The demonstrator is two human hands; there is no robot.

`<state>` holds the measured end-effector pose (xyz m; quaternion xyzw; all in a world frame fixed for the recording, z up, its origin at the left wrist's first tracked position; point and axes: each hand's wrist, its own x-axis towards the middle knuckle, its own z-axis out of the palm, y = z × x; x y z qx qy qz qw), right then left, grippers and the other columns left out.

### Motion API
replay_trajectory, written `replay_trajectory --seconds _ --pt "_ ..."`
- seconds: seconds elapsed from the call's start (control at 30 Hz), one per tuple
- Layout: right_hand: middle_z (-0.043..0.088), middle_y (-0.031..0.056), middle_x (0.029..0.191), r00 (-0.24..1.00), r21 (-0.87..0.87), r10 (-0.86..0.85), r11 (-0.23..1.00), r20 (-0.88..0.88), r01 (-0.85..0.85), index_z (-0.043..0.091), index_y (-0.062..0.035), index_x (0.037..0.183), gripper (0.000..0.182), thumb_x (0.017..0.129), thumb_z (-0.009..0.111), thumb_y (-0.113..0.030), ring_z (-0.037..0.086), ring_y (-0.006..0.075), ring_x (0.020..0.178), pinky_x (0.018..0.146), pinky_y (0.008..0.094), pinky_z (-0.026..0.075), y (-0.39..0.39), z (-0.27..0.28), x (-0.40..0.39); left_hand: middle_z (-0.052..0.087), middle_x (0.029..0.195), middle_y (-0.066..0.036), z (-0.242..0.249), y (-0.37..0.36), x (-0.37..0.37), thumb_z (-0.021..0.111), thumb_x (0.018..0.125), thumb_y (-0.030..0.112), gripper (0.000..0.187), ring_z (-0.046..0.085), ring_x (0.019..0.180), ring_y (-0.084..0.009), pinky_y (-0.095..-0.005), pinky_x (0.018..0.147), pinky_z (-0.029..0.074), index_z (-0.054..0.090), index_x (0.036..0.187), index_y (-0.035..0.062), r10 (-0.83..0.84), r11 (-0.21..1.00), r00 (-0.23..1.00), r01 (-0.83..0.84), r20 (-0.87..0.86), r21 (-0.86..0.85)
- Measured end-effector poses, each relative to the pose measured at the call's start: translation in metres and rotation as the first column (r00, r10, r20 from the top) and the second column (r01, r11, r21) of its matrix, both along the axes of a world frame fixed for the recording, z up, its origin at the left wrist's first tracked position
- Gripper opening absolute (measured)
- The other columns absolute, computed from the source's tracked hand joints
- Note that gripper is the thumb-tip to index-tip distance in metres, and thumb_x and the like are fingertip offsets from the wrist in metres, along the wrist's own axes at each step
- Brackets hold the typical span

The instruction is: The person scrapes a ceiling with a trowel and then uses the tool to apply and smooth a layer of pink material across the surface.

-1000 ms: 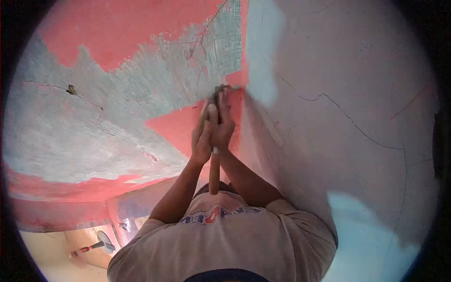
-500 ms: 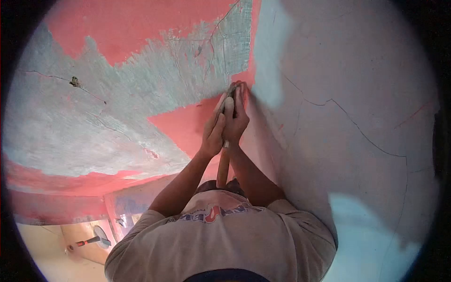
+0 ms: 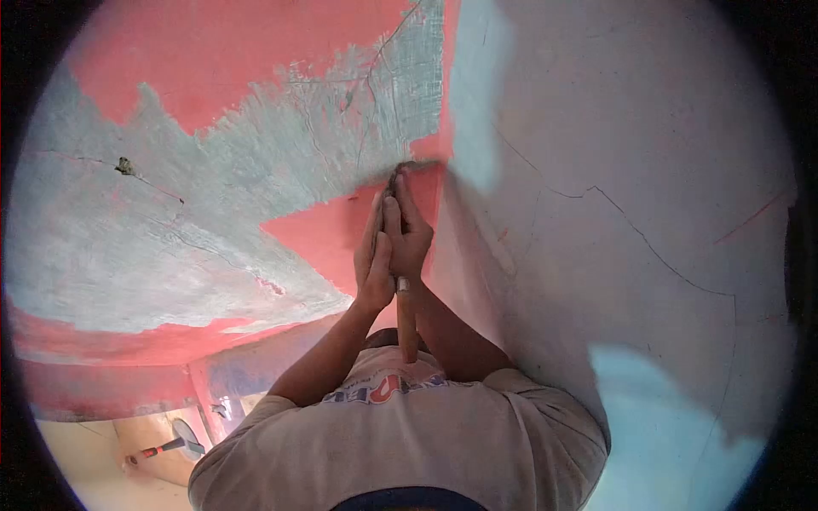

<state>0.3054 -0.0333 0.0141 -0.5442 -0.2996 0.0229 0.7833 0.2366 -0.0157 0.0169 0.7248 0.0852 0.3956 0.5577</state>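
Both of my hands are pressed together around a wooden-handled scraper [image 3: 407, 332], its handle pointing back toward my chest. A pale metal collar shows just below the palms, and the blade is mostly hidden between the fingers. My left hand [image 3: 371, 266] lies flat along the left side, while my right hand [image 3: 411, 245] closes on the other side. The fingertips reach up to a dark edge on the pink patch [image 3: 328, 234], near the corner between the two walls. Above them, the wall is scraped down to grey-green plaster [image 3: 281, 145] with pink paint left around it.
At right stands a grey wall [image 3: 639, 170] with a long crack and pale blue patches. A small hole [image 3: 125, 166] sits on a crack in the left wall. Lower left, a trowel [image 3: 175, 444] with a red and black handle rests on a wooden board [image 3: 136, 430].
My hands and the scraper have moved back toward my chest and slightly left, away from the corner. The view has shifted a little as well.
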Motion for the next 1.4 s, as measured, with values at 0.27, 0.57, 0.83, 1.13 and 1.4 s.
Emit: replay_trajectory --seconds 0.27,0.57,0.83,1.13,1.4 --pt "0.052 0.0207 0.151 0.995 -0.034 -0.027 0.999 -0.100 0.023 0.051 0.0088 0.144 0.044 0.106 0.052 -0.015 0.048 0.0247 0.141 0.117 0.0355 0.039 -0.006 0.011 0.013 0.033 0.163 -0.024 -0.003 0.004 0.009 0.037 0.109 0.024 0.060 0.031 0.152 -0.0340 -0.0415 0.124 0.022 0.027 0.156 -0.0110 -0.037 0.999 0.999 0.036 0.027 0.010" --pt "0.047 0.0224 0.155 0.991 0.000 -0.116 0.993 -0.071 0.116 0.051 0.0101 0.143 0.045 0.104 0.053 -0.012 0.043 0.0291 0.146 0.119 0.0365 0.036 -0.008 0.015 0.032 0.033 0.162 -0.027 -0.004 0.009 0.030 0.040 0.108 0.023 0.061 0.031 0.152 -0.0349 -0.0431 0.124 0.023 0.027 0.155 -0.0127 -0.145 0.989 0.985 0.145 0.097 0.012" --pt "0.054 0.0257 0.148 0.988 -0.003 -0.154 0.988 0.005 0.154 0.052 0.0112 0.142 0.044 0.105 0.053 -0.014 0.051 0.0316 0.139 0.116 0.0376 0.041 -0.006 0.007 0.033 0.033 0.162 -0.028 -0.002 0.004 0.028 0.034 0.108 0.023 0.061 0.029 0.153 -0.0361 -0.0426 0.125 0.022 0.023 0.157 -0.0121 -0.098 0.993 0.994 0.095 0.054 0.066" --pt "0.055 0.0230 0.148 0.995 0.007 -0.104 0.995 0.001 0.104 0.052 0.0092 0.142 0.047 0.104 0.056 -0.018 0.049 0.0277 0.141 0.118 0.0358 0.038 -0.009 0.005 0.039 0.027 0.164 -0.027 -0.022 0.003 0.032 0.034 0.109 0.022 0.060 0.025 0.154 -0.0360 -0.0431 0.125 0.021 0.023 0.157 -0.0126 -0.112 0.991 0.986 0.103 0.121 0.085" --pt "0.055 0.0243 0.147 0.993 -0.036 -0.119 0.992 -0.008 0.119 0.053 0.0096 0.142 0.045 0.104 0.053 -0.015 0.051 0.0283 0.140 0.116 0.0356 0.041 -0.010 0.013 0.029 0.028 0.164 -0.026 -0.003 0.005 0.027 0.036 0.108 0.027 0.065 0.026 0.154 -0.0348 -0.0425 0.126 0.018 0.022 0.157 -0.0117 -0.104 0.993 0.993 0.101 0.053 0.058"
